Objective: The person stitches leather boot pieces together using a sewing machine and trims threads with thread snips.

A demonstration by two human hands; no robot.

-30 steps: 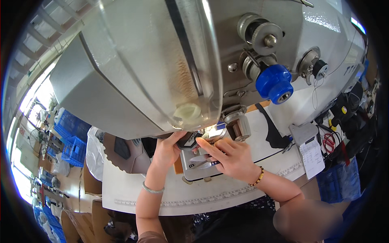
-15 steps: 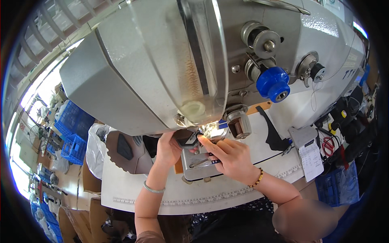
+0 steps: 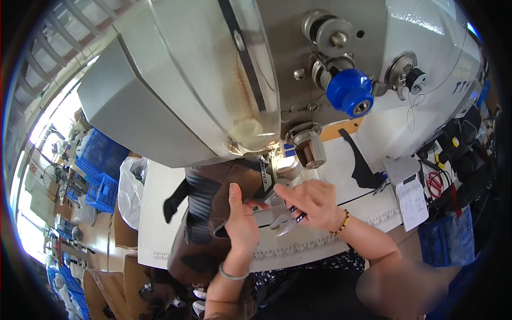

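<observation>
My left hand (image 3: 242, 221) grips a brown stitched shoe upper (image 3: 216, 181), its thumb on top and its other fingers curled under the edge. Black ribbed parts and a black strap show on the upper's left side. A black tag with white print (image 3: 265, 175) lies on it close to the lit needle area of a large grey sewing machine (image 3: 160, 96). In my right hand (image 3: 314, 205), thread snips (image 3: 287, 225) are held in the curled fingers, silver blades toward the lower left. Its index finger points at the upper's right edge.
On the white table (image 3: 330, 240) a black cut piece (image 3: 360, 162) lies right of the machine's needle area. Farther right are a written paper slip (image 3: 410, 208) and red-handled scissors (image 3: 434, 184). Blue crates (image 3: 101, 189) and a white plastic bag (image 3: 130, 184) stand at left.
The upper has turned and come out leftward and toward me, showing more of itself. My left hand has moved right and nearer. The snips' blades now show clearly below my right hand.
</observation>
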